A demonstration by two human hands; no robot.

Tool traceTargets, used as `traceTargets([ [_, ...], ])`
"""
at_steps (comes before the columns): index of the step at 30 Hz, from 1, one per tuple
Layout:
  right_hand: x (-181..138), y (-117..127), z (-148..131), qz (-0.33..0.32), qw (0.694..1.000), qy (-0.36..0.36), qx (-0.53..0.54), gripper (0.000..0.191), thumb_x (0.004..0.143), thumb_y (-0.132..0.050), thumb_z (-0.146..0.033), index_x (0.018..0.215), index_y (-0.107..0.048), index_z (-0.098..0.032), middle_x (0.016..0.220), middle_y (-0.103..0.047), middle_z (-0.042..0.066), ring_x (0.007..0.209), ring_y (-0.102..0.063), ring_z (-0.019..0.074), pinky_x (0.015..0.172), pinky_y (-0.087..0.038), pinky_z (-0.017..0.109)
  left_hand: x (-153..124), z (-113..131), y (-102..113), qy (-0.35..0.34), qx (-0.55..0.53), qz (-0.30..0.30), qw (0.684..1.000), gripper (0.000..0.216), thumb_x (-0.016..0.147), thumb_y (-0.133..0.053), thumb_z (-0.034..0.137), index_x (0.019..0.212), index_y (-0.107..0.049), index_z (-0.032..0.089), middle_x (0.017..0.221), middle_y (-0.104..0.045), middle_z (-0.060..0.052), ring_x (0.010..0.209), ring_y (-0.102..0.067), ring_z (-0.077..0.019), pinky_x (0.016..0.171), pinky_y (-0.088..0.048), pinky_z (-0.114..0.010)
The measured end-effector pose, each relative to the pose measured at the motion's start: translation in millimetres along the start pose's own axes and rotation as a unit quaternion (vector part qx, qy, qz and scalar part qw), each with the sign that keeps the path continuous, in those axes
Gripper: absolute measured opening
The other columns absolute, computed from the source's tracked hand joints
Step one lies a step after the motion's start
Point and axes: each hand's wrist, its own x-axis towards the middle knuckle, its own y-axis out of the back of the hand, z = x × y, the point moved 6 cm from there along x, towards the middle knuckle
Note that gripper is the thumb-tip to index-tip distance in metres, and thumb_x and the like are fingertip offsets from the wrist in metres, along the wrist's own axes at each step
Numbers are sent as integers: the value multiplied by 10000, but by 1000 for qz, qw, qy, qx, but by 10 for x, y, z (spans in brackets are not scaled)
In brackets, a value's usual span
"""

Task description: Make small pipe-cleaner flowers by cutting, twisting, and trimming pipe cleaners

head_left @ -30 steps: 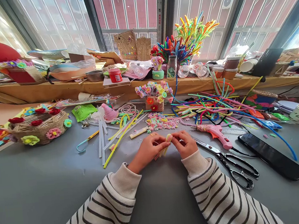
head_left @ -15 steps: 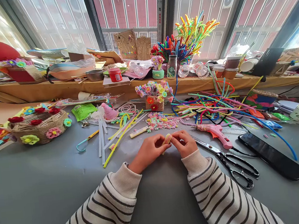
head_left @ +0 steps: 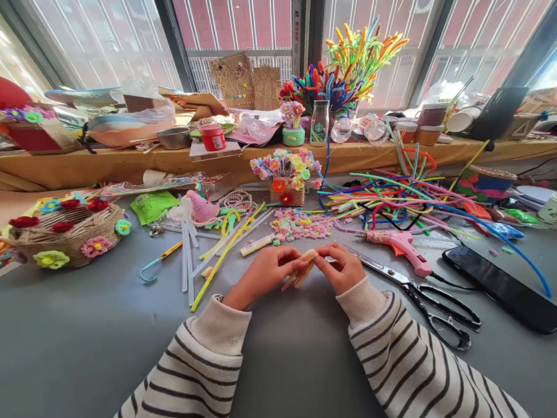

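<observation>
A small pale yellow bent strip (head_left: pixel 307 260), which looks like a pipe cleaner, is held between my two hands just above the grey table. My left hand (head_left: pixel 266 275) pinches its left part between thumb and fingers. On the other side, my right hand (head_left: pixel 340 269) grips the right end the same way. The fingers cover much of the strip. Large black-handled scissors (head_left: pixel 428 306) lie close to my right hand, beside a pink glue gun (head_left: pixel 399 247). Beyond my fingers is a pile of small pastel pieces (head_left: pixel 300 224), with a cream stick (head_left: pixel 256 246) to its left.
Loose pipe cleaners (head_left: pixel 382 197) spread across the back right, near a black phone (head_left: pixel 506 290). Clear glue sticks (head_left: pixel 187 263) and a yellow strip (head_left: pixel 224 262) lie left of centre. A woven flower basket (head_left: pixel 68 243) stands left; a cluttered ledge (head_left: pixel 136 155) runs behind.
My left hand has shifted slightly left, away from my right hand. More of the pale yellow strip shows between the fingers. The view has shifted slightly.
</observation>
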Motion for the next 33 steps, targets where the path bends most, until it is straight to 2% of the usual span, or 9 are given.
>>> traceTargets([
  [6, -25, -63, 118, -11, 992, -74, 103, 238, 649, -497, -359, 727, -569, -146, 583, -574, 23, 505, -544, 127, 461, -486, 253, -4, -2, -74, 19, -100, -18, 995, 260, 683, -431, 374, 743, -497, 130, 628, -522, -3, 482, -441, -68, 391, -326, -165],
  [11, -18, -58, 115, -7, 991, -73, 109, 243, 633, -511, -376, 693, -567, -147, 560, -577, 17, 470, -539, 121, 445, -486, 256, -16, -7, -91, 33, -82, -16, 996, 282, 678, -431, 399, 731, -537, 143, 578, -515, 13, 439, -404, -59, 386, -310, -168],
  [15, -22, -74, 93, -10, 989, -81, 122, 238, 632, -515, -376, 691, -568, -152, 567, -580, 15, 488, -546, 120, 432, -484, 238, -8, -12, -14, 13, -19, 38, 999, 288, 656, -458, 414, 602, -590, 164, 567, -533, 6, 528, -468, -92, 517, -369, -195],
  [17, -22, -85, 77, -19, 990, -76, 120, 238, 637, -513, -376, 695, -570, -152, 559, -575, 13, 493, -543, 120, 419, -474, 227, -6, 7, 33, -9, -4, 69, 998, 253, 624, -505, 399, 596, -618, 174, 651, -567, -11, 674, -503, -126, 636, -374, -206],
  [19, -12, -81, 61, -29, 992, -64, 101, 239, 642, -511, -372, 706, -574, -150, 575, -570, 18, 500, -532, 118, 404, -460, 218, -7, 6, 34, -10, -24, 62, 998, 239, 612, -524, 389, 630, -630, 176, 742, -585, -22, 739, -507, -141, 662, -372, -209],
  [22, 20, -39, 43, -41, 997, -30, 54, 245, 677, -479, -366, 721, -578, -146, 646, -560, 37, 537, -522, 121, 383, -437, 206, -22, -36, 20, 33, -70, 37, 996, 259, 621, -512, 397, 674, -617, 166, 695, -591, -10, 652, -516, -128, 568, -374, -202],
  [25, 49, -10, 17, -64, 995, 44, -54, 221, 720, -437, -320, 756, -586, -160, 701, -559, 45, 570, -509, 127, 433, -438, 228, -48, -77, 107, 63, -102, 92, 988, 264, 619, -519, 394, 682, -602, 151, 656, -589, -2, 629, -514, -120, 570, -371, -202],
  [29, 2, -121, 2, -118, 941, 193, -252, 190, 694, -477, -183, 846, -591, -194, 772, -555, 59, 713, -475, 175, 671, -415, 325, -82, -174, 223, 96, -212, 181, 955, 258, 628, -517, 383, 704, -555, 139, 764, -605, -31, 740, -539, -146, 670, -396, -239],
  [33, -51, -260, 51, -153, 901, 243, -325, 138, 670, -509, -136, 749, -590, -215, 805, -549, 49, 738, -451, 177, 673, -394, 300, -91, -230, 238, 104, -282, 216, 929, 245, 625, -520, 385, 680, -512, 146, 793, -612, -42, 794, -548, -160, 721, -402, -275],
])
